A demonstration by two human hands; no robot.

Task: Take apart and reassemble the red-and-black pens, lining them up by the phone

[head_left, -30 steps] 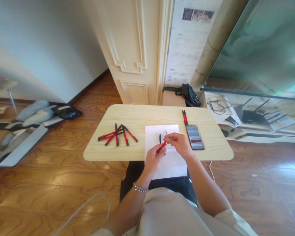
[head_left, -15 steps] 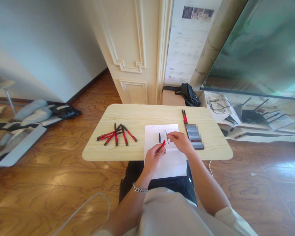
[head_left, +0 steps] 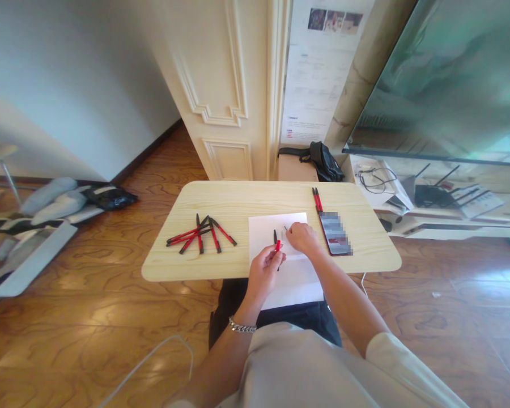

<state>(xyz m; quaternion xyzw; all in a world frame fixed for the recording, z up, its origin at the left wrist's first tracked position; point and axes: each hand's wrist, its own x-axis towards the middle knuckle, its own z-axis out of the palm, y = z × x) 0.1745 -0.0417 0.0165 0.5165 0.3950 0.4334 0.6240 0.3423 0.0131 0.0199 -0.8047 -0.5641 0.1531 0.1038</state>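
My left hand (head_left: 265, 266) is closed round a red pen barrel (head_left: 277, 246), held upright with its red end showing above the fingers. To its right, low over the paper, my right hand (head_left: 304, 238) pinches a thin pen refill (head_left: 285, 228); only a short dark end sticks out past the fingers. A black pen piece (head_left: 275, 235) lies on the white sheet of paper (head_left: 293, 283), just beyond the left fingers. The paper hangs over the table's front edge toward my lap.
Several red and black pens (head_left: 200, 235) lie crossed on the left of the table (head_left: 221, 198). At the right are a phone (head_left: 335, 233) and two more pens (head_left: 317, 199). Behind the table, a black bag (head_left: 325, 161) rests on a box.
My right hand has turned and come down toward the paper, leaving less of the refill visible. My left hand has tipped the red barrel more upright and shifted it slightly left.
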